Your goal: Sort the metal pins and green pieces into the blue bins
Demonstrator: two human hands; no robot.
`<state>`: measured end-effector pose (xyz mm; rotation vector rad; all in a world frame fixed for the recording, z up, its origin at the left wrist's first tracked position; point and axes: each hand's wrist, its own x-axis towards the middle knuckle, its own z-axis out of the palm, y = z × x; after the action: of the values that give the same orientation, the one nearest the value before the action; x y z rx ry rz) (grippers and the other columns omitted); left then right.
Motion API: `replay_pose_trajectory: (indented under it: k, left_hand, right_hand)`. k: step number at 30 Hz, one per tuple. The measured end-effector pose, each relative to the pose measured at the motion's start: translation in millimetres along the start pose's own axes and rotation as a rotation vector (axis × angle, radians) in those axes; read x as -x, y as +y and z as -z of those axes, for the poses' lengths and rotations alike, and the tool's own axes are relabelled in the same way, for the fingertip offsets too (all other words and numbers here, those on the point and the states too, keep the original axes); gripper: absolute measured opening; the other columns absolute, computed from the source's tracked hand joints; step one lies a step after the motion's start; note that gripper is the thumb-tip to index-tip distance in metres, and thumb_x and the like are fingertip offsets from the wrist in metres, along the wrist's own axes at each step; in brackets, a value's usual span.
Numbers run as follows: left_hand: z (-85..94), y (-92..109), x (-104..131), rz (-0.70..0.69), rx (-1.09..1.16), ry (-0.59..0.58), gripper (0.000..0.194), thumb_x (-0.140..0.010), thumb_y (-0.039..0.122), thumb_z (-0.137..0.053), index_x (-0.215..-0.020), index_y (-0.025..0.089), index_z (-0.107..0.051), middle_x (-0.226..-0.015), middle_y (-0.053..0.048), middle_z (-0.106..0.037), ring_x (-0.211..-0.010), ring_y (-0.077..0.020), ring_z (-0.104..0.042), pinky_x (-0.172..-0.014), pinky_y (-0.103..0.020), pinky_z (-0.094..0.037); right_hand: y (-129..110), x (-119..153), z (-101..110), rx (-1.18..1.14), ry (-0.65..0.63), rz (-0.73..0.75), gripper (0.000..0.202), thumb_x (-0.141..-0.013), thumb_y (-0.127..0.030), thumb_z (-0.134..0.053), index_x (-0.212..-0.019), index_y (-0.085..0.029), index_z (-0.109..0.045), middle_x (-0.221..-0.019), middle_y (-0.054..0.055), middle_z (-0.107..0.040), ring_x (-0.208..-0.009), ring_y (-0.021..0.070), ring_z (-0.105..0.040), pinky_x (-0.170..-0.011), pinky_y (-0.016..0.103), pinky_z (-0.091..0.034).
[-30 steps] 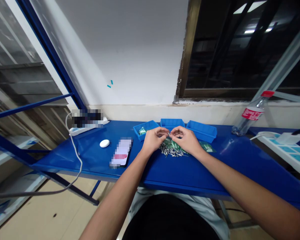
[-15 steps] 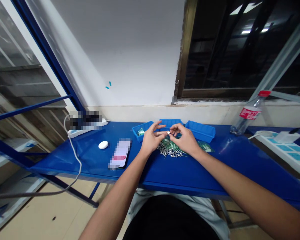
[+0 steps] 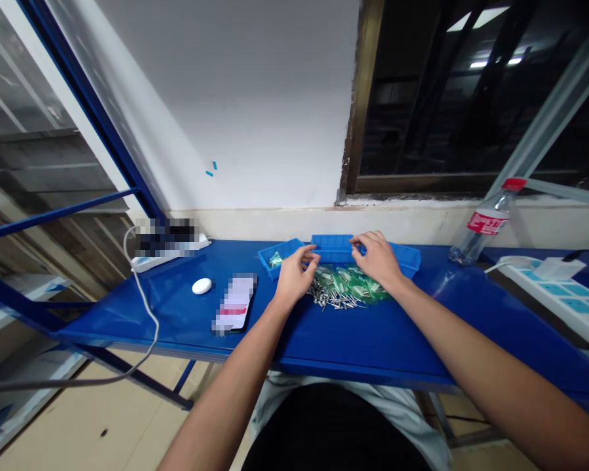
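Observation:
Over the left edge of a pile of metal screws point(image 3: 341, 301), my left hand point(image 3: 297, 273) has its thumb and fingertips together; whatever it may hold is too small to make out. My right hand point(image 3: 375, 255) is raised beside the middle blue bin point(image 3: 332, 247), its fingers curled with thumb near the fingertips, and what is between them cannot be made out. Green and clear small packets point(image 3: 353, 280) lie between my hands, behind the screws. The left blue bin point(image 3: 282, 252) holds a small packet. Part of the right blue bin point(image 3: 406, 258) is behind my right hand.
A phone point(image 3: 235, 304) and a white oval object point(image 3: 201, 286) lie to the left on the blue table point(image 3: 373, 347). A bottle with a red cap point(image 3: 488, 222) stands at the back right, near a power strip point(image 3: 574, 297). Another strip point(image 3: 171, 253) with a cable is back left.
My hands have moved apart. The right one went up and to the right, uncovering the green packets. The small white item seen between my fingertips is no longer visible.

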<state>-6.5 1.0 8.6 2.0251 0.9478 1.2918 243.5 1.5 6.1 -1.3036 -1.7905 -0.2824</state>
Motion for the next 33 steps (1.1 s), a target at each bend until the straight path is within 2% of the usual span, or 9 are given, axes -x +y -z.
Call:
replay_pose_trajectory:
  k: [7,14,18,23,26,30,33]
  left_hand:
    - [1.0,2.4,0.5,0.011,-0.028,0.008,0.034,-0.093,0.027,-0.063,-0.126,0.018,-0.065,-0.101,-0.008,-0.077,-0.091,-0.0207,-0.074,-0.077,-0.031,-0.06]
    - [1.2,5.7,1.3,0.035,-0.041,-0.011,0.033,-0.093,0.025,-0.062,-0.125,0.018,-0.066,-0.1,-0.007,-0.077,-0.091,-0.0203,-0.073,-0.076,-0.028,-0.059]
    - [3.2,6.2,1.2,0.041,-0.043,-0.012,0.031,-0.096,0.022,-0.055,-0.126,0.018,-0.064,-0.102,-0.007,-0.077,-0.086,-0.0193,-0.073,-0.075,-0.029,-0.057]
    - [8.3,8.5,1.9,0.005,-0.182,0.031,0.029,-0.102,0.024,-0.046,-0.119,0.019,-0.068,-0.092,-0.005,-0.075,-0.079,-0.0184,-0.07,-0.076,-0.029,-0.053]
    - [10.0,10.2,2.6,0.001,-0.258,0.064,0.03,-0.102,0.025,-0.045,-0.117,0.019,-0.07,-0.083,-0.004,-0.072,-0.075,-0.0181,-0.067,-0.074,-0.028,-0.049]
    - [10.0,11.8,3.0,0.011,-0.273,0.079,0.029,-0.102,0.027,-0.047,-0.116,0.019,-0.071,-0.079,-0.002,-0.071,-0.068,-0.0163,-0.062,-0.068,-0.027,-0.045]
    - [9.6,12.7,3.0,0.002,-0.277,0.086,0.029,-0.102,0.027,-0.047,-0.115,0.019,-0.071,-0.075,-0.001,-0.069,-0.064,-0.0152,-0.06,-0.065,-0.026,-0.042]
  right_hand:
    - [13.0,3.2,-5.8,0.033,-0.06,-0.021,0.015,-0.086,-0.02,-0.06,-0.093,-0.021,-0.073,-0.092,0.009,-0.073,-0.097,0.0302,-0.059,-0.091,0.045,-0.047]
    - [9.2,4.2,-3.1,0.102,-0.128,0.015,0.022,-0.093,-0.022,-0.057,-0.098,-0.019,-0.077,-0.097,0.011,-0.072,-0.101,0.0301,-0.057,-0.094,0.044,-0.047]
    - [-7.7,5.6,3.6,0.046,-0.103,0.078,0.023,-0.096,-0.023,-0.055,-0.103,-0.019,-0.076,-0.098,0.011,-0.072,-0.103,0.03,-0.057,-0.095,0.046,-0.049]
    - [-46.2,15.9,14.7,-0.126,-0.152,0.242,0.024,-0.098,-0.021,-0.055,-0.112,-0.024,-0.074,-0.102,0.008,-0.072,-0.103,0.028,-0.058,-0.094,0.047,-0.05]
    - [-69.8,24.7,19.9,-0.201,-0.267,0.368,0.024,-0.099,-0.022,-0.054,-0.115,-0.024,-0.073,-0.103,0.007,-0.073,-0.104,0.0265,-0.058,-0.094,0.045,-0.05]
    - [-88.8,31.1,25.6,-0.192,-0.407,0.508,0.025,-0.098,-0.035,-0.059,-0.116,-0.021,-0.07,-0.098,0.009,-0.07,-0.097,0.0257,-0.059,-0.088,0.041,-0.05]
    - [-91.7,31.7,31.2,-0.07,-0.472,0.544,0.028,-0.096,-0.045,-0.06,-0.101,-0.019,-0.07,-0.087,0.009,-0.067,-0.088,0.0255,-0.058,-0.08,0.039,-0.047]
